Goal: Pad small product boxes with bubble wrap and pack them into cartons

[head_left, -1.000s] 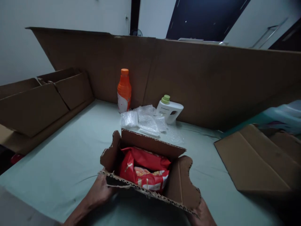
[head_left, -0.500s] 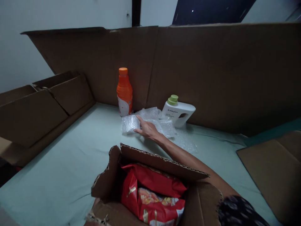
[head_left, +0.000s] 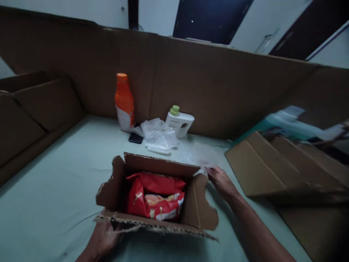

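Note:
An open cardboard box [head_left: 207,207] stands in front of me with red printed food packets [head_left: 155,183] inside. My left hand [head_left: 105,236] is against the box's near left side, its fingers hidden beneath the torn front flap. Beyond the box's right corner, my right hand [head_left: 222,182] is closed on a piece of bubble wrap [head_left: 204,154] that is smeared by motion. More bubble wrap [head_left: 158,136] lies crumpled farther back. Behind it are an orange bottle [head_left: 124,103] and a white jug with a green cap [head_left: 178,122].
A dark, flat, phone-like object [head_left: 135,138] lies near the orange bottle. Cardboard panels [head_left: 191,80] form a wall at the back, and a folded cardboard piece [head_left: 46,105] runs along the left. On the right is another cardboard box [head_left: 261,167] with a blurred pale teal container [head_left: 286,122] behind it.
My right hand has drawn back and right from beside the orange bottle, with bubble wrap in it. My left hand has come into view at the box. The view has swung right.

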A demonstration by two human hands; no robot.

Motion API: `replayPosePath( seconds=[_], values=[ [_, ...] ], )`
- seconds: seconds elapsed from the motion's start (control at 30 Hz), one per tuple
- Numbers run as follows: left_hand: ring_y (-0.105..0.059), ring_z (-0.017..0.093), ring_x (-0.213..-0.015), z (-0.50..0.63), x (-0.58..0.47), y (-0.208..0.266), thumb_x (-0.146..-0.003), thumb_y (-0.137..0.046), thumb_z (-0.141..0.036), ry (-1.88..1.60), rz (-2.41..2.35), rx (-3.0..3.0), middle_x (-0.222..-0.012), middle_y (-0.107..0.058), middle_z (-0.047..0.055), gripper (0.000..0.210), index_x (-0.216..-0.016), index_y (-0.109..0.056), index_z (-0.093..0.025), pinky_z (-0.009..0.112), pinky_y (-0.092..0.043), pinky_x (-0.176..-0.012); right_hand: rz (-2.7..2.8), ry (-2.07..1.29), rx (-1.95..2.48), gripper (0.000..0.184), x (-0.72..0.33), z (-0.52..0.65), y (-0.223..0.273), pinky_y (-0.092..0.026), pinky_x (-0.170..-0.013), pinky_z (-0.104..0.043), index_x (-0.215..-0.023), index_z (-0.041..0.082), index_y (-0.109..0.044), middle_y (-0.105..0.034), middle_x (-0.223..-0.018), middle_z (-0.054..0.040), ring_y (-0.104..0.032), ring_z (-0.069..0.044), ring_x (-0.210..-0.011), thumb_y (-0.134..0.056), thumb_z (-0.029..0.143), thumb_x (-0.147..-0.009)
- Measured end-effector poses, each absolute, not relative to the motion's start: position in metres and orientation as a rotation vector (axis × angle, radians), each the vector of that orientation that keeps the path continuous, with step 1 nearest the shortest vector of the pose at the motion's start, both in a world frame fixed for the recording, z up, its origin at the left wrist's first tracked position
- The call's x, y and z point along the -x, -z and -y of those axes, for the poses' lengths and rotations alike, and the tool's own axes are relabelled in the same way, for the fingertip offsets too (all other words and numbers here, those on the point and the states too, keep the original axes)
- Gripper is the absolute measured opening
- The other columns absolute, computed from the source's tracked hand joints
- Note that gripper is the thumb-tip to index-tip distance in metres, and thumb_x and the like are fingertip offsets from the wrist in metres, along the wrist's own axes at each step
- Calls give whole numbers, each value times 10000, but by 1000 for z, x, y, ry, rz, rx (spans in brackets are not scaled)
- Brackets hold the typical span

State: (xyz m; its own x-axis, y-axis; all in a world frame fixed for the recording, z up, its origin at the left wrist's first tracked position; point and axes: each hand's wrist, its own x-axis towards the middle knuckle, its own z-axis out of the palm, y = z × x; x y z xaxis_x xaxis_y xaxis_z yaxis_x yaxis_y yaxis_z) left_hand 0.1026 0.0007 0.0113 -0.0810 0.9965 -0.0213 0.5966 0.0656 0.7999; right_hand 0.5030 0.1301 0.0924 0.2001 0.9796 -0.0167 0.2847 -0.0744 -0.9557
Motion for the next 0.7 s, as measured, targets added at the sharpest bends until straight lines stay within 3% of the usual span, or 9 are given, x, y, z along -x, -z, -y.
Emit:
replayPosePath(
  seconds=[0.07,0.2,0.33,0.47,0.6,0.7],
  values=[
    [-725,325,-720,-2,-97,-16,-739,-574,-602,-785,-1710,-1626,-672,-756,90,391,-624,-724,-261,396,-612,-650,1143,-827,1683,502,-534,-93,-80,-483,-509,-267,-883,157,-686,-661,-679,-34,-581,-158,-572,-775,601,-666],
    [-728,355,-822,-7,-89,-16,-741,-566,-609,-750,-1741,-1697,-791,-781,108,407,-695,-738,-243,472,-604,-786,1002,-581,1815,509,-558,-29,-73,-561,-659,-322,-1088,137,-671,-741,-903,-102,-658,-180,-690,-689,544,-783],
    [-701,359,-936,0,-91,-16,-765,-575,-623,-858,-1859,-1629,-879,-762,118,427,-802,-709,-219,492,-572,-882,1432,-818,1706,423,-508,14,-75,-593,-811,-393,-1172,167,-689,-754,-1087,-134,-714,-239,-888,-661,434,-845],
    [-690,303,-886,13,-98,-20,-762,-612,-626,-971,-1882,-1505,-887,-723,92,440,-881,-655,-204,404,-577,-813,1870,-870,1401,730,-439,20,-68,-532,-1016,-495,-1476,188,-491,-601,-1427,-164,-614,-328,-1243,-718,356,-802],
    [-664,253,-798,-5,-110,-28,-708,-674,-626,-1030,-1892,-1384,-869,-700,60,542,-1013,-614,-182,328,-546,-683,1860,-781,1398,527,-414,-18,-61,-528,-1004,-481,-1428,195,-528,-644,-1359,-143,-626,-308,-1207,-569,268,-908],
    [-654,231,-827,-47,-122,-36,-704,-699,-554,-1096,-1801,-1398,-913,-700,64,548,-1071,-597,-161,300,-528,-692,1833,-751,1376,433,-419,-57,-66,-538,-961,-436,-1328,170,-592,-676,-1293,-137,-648,-283,-1144,-538,214,-900]
  ],
)
